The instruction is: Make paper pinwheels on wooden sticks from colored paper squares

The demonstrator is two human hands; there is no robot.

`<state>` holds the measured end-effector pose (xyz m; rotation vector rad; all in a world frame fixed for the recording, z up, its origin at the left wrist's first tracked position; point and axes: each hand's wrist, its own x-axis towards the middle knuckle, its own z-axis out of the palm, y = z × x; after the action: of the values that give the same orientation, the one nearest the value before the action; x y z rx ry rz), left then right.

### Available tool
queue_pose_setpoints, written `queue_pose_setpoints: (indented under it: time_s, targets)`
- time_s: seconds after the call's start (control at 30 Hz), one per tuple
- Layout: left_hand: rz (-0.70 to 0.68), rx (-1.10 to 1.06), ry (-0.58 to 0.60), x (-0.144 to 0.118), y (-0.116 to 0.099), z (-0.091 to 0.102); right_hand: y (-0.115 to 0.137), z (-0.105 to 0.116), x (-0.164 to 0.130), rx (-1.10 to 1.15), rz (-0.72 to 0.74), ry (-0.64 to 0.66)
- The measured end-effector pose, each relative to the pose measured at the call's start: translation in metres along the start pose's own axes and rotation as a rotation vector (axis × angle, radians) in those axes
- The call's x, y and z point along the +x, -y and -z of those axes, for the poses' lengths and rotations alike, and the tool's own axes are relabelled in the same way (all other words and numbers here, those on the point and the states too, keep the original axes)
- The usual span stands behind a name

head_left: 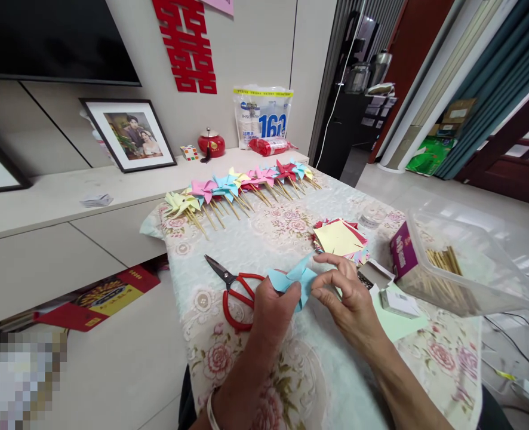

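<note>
A: Found the light-blue folded-paper pinwheel (297, 273) where?
B: Just right of the red-handled metal scissors (230, 278); pinched in left hand (273, 307).
A: And with right hand (349, 298)?
B: At pinwheel's edge away from scissors; gripping or merely touching, cannot tell.

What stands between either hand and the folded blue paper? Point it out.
Nothing visible: the left hand grips the blue paper directly, and the right hand is at its right edge. The red-handled scissors lie left of the paper, not in between.

A head-worn camera looks forward and down over the table (255, 248) from nearby.
</note>
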<state>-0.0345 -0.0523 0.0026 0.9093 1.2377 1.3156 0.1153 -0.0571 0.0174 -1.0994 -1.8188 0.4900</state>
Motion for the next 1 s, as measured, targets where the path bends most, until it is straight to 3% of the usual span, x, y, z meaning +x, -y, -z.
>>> queue_pose_setpoints:
  time_s: [0.2,0.53,1.0]
  targets:
    - [-0.044,0.012,0.044,-0.0023,-0.0005,0.0,-0.0004,0.0008,0.0002,0.222,-0.232,0.128]
    - [-0.114,0.099,0.079,-0.004,0.0023,-0.0018,-0.0006,0.0007,0.0013,0.295,-0.354,0.146]
    - [-0.077,0.107,0.046,-0.0056,-0.0033,-0.002,-0.0067,-0.0017,-0.0005,0.263,-0.336,0.1]
